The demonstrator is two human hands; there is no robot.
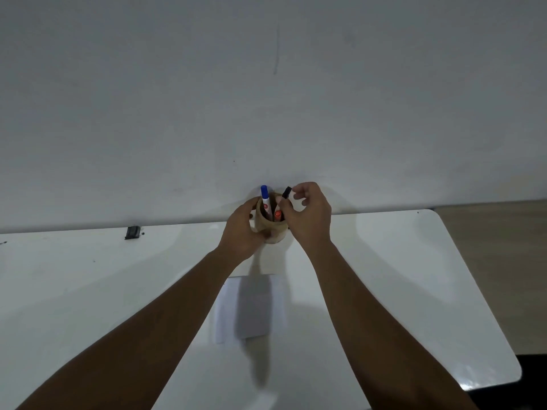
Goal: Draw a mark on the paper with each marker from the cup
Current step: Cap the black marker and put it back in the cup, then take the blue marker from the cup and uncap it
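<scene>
Tan cup (270,229) at the white tabletop's (384,276) far edge holds a blue-capped marker (265,198) and an orange-capped marker (277,216); your left hand (241,232) wraps it, your right hand's (307,214) fingers (285,207) pinch the black-capped marker (286,192). Paper (251,309) lies nearer you.

A white tabletop (384,276) with a rounded far-right corner fills the lower part of the view. A small black object (132,232), too small to identify, sits at the tabletop's far edge toward the left, against a plain grey-white wall (266,84). A wood-toned floor (497,261) shows beyond the tabletop's right edge.
</scene>
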